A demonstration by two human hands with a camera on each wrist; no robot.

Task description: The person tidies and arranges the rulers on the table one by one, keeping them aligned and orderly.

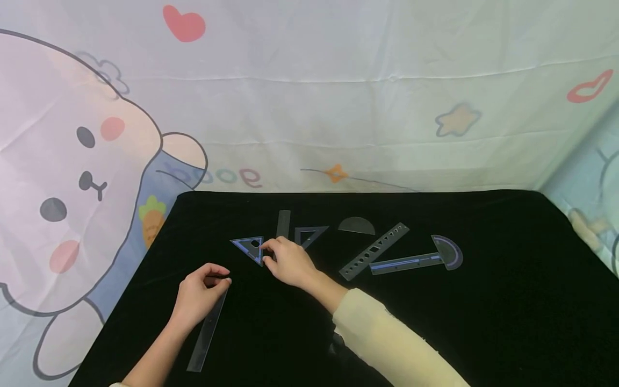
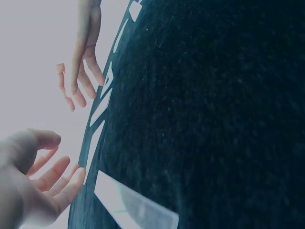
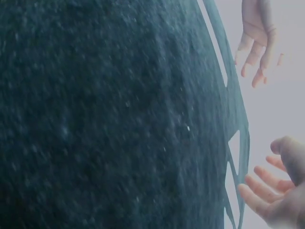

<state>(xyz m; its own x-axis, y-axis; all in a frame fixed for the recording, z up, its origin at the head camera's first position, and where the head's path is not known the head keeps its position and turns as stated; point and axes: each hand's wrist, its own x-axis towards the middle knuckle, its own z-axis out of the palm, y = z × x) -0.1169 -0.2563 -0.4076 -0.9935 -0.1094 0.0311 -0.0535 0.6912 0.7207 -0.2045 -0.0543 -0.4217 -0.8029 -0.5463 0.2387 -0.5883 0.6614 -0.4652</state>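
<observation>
Left hand over far end of clear ruler, near left, fingers bent, bit apart; right arm stretched far, right hand beside blue triangle, fingers bent, bit apart

Two straight rulers, one ruler with cutouts, two set squares, one half-round protractor and one combo ruler-protractor, so I make it seven measuring bits. Two hands too, lol. Backdrop's got two hearts, one star, one carrot.
</observation>
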